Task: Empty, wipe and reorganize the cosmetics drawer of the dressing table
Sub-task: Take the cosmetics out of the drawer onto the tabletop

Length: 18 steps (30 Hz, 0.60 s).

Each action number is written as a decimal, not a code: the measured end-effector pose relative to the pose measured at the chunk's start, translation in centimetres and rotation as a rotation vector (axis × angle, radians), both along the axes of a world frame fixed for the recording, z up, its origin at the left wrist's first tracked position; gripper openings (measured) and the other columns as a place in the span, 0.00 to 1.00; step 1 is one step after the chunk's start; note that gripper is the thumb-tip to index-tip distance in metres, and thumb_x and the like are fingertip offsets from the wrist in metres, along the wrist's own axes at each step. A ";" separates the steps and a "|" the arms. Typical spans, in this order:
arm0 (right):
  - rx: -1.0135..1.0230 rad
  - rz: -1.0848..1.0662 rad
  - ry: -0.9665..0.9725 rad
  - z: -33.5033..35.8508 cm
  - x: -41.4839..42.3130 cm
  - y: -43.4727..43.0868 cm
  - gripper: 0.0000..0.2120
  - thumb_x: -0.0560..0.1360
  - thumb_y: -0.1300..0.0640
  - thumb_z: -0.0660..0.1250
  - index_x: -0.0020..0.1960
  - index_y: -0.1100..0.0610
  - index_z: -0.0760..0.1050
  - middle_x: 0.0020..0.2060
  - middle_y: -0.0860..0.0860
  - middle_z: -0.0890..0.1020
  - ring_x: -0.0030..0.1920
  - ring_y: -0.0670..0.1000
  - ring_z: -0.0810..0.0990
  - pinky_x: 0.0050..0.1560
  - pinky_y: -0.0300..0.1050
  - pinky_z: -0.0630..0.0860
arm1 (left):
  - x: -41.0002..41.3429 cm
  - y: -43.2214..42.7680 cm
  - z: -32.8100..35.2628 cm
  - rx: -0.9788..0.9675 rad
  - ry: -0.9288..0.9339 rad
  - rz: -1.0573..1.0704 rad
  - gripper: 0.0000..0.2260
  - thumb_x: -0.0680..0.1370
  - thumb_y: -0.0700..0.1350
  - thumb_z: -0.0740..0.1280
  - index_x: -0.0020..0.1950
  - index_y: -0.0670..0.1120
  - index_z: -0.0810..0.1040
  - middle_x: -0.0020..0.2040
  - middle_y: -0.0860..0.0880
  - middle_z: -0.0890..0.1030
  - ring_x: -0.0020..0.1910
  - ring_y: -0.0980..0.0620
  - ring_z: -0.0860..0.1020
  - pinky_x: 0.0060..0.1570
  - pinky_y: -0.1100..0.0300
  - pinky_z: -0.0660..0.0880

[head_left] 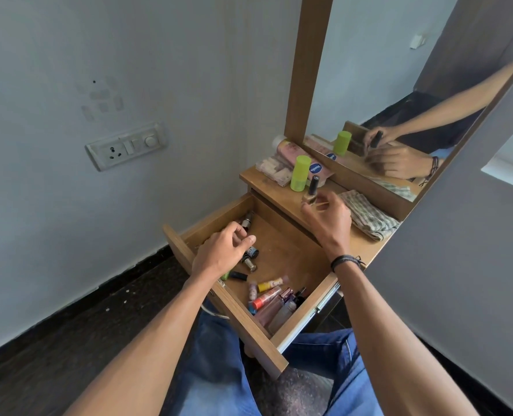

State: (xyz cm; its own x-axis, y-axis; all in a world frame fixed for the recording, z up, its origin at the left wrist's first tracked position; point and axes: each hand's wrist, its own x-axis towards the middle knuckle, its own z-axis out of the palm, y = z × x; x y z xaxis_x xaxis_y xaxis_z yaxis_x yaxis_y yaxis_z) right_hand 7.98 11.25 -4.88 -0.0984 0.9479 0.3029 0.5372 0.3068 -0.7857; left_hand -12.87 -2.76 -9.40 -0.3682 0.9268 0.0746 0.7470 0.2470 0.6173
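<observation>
The wooden drawer (306, 307) is pulled out over my lap. Several small cosmetics lie inside: nail polish bottles (250, 259) near the middle, and tubes and perfume bottles (271, 301) at the near right corner. My left hand (223, 250) is inside the drawer with loosely curled fingers. Its fingertips are beside a dark red bottle (246, 221), and nothing shows in its grasp. My right hand (328, 219) pinches the base of a black-capped nail polish bottle (312, 189), upright on the dressing table top (267, 183).
On the table top stand a green-capped container (299, 172), a pink Vaseline bottle lying down (291, 151) and a packet (274, 168). A checked cloth (369, 216) lies to the right. The mirror (399, 70) rises behind. A wall socket (127, 148) is on the left.
</observation>
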 end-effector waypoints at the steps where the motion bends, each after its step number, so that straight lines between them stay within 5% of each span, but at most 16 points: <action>1: -0.018 -0.016 -0.014 0.1 0.1 0.6 0.18 0.70 0.46 0.74 0.55 0.55 0.80 0.45 0.47 0.82 0.46 0.48 0.81 0.45 0.42 0.74 | 0.0 0.0 0.0 -0.002 0.005 0.001 0.12 0.79 0.67 0.61 0.51 0.60 0.71 0.46 0.61 0.81 0.39 0.59 0.82 0.32 0.64 0.72; 11: -0.056 -0.011 -0.124 -0.1 -0.7 3.4 0.11 0.72 0.52 0.72 0.53 0.54 0.83 0.46 0.51 0.86 0.49 0.55 0.83 0.49 0.46 0.75 | -0.2 0.3 -0.5 -0.013 0.008 -0.002 0.10 0.78 0.65 0.63 0.50 0.61 0.70 0.46 0.61 0.81 0.38 0.59 0.81 0.33 0.62 0.75; 18: -0.051 -0.015 -0.121 -0.5 -0.7 4.0 0.16 0.75 0.50 0.73 0.60 0.54 0.83 0.52 0.53 0.86 0.54 0.55 0.83 0.57 0.49 0.78 | -0.3 0.4 -0.6 -0.022 0.000 -0.005 0.09 0.78 0.64 0.64 0.50 0.61 0.70 0.46 0.62 0.81 0.38 0.60 0.82 0.32 0.63 0.73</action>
